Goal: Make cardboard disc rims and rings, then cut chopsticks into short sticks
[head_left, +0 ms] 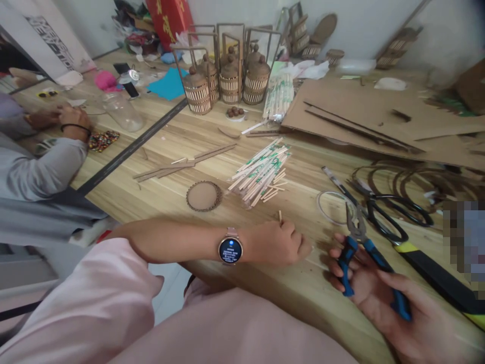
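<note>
My left hand [275, 243], with a watch on the wrist, is closed low over the table. A short end of a wooden stick [280, 216] pokes up from its fingers; the rest is hidden. My right hand [382, 298] holds a pair of pliers [356, 227] with blue and black handles, spread apart, the jaws pointing away from me. Beyond my left hand lies a pile of paper-wrapped chopsticks [257, 169], with short cut stick pieces [273, 191] beside it. A round cardboard piece with a ridged rim [203, 196] rests left of the pile.
Scissors [386, 217], a wire ring [331, 207] and a yellow-black handled tool [435, 275] lie right. Cardboard sheets [352, 101] cover the back right. Small lidded baskets with tall handles [231, 83] stand behind. Another person's arm [49, 156] is at left, near colourful beads [103, 140].
</note>
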Tool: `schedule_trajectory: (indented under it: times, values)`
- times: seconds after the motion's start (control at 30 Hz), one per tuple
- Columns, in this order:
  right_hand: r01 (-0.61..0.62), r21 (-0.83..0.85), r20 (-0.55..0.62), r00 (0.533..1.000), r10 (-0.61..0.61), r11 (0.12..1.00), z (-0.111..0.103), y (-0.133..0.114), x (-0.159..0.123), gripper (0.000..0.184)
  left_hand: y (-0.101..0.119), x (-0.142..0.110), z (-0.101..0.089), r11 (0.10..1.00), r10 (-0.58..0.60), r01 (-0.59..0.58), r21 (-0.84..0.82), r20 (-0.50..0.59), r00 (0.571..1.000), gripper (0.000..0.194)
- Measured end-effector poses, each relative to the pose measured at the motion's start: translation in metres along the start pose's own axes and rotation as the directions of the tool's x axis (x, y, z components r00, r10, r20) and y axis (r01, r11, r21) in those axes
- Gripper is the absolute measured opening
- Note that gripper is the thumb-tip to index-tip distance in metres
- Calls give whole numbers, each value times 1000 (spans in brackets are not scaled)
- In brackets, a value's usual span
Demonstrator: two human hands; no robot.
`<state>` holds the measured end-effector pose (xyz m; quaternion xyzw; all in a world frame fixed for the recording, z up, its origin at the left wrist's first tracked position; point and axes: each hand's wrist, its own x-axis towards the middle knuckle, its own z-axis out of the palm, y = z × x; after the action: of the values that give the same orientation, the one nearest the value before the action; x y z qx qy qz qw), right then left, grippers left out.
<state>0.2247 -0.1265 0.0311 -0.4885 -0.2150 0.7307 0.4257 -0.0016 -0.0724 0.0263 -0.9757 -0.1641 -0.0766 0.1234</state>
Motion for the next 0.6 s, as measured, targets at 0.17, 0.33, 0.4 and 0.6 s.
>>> schedule_trajectory:
  times: [0.17, 0.33, 0.4, 0.6]
  values:
    - [-9, 23, -10, 1000, 9, 1000, 1, 0, -1, 33, -3, 1, 1, 1000, -12, 12, -13, 9, 1000, 22]
    - [-2, 18, -10, 1000, 2, 1000, 1, 0, -2, 35, -6, 3, 5, 999, -45, 45, -5, 23, 999, 21]
    - [-1, 19, -10, 1000, 1, 1000, 1, 0, -2, 35, -7, 4, 6, 998, -54, 55, -8, 28, 998, 23]
    - [6, -12, -46, 999, -6, 1000, -1, -1, -1, 37, -5, 6, 3, 997, -58, 60, -38, 40, 997, 24]
